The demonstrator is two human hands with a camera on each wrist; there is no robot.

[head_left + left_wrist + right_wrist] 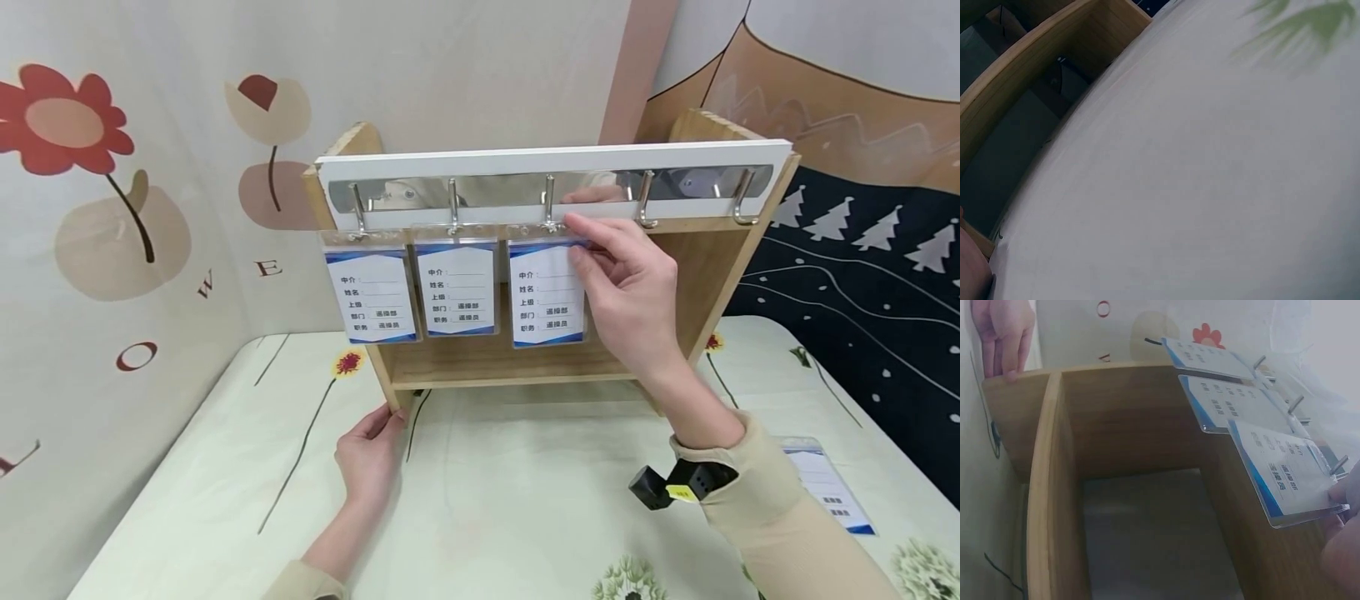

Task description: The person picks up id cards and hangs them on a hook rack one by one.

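A small wooden shelf [480, 377] stands with a white hook rail [555, 158] across its upper front. Two clear-sleeved badge cards, the left card [373, 296] and the middle card [457, 287], hang from hooks. At the third hook [550, 200], my right hand [630, 292] pinches the upper right edge of another badge card [546, 292]; its slot looks to be at the hook tip. Low on the shelf's left side, my left hand [371, 458] grips the side panel between thumb and fingers, as the right wrist view also shows on the panel [1016, 403].
One more badge card [825, 483] lies on the pale tablecloth [517, 500] at the right, partly behind the right forearm. Two hooks at the right end, including the last hook [745, 198], carry no card. A patterned curtain [480, 75] hangs behind the shelf.
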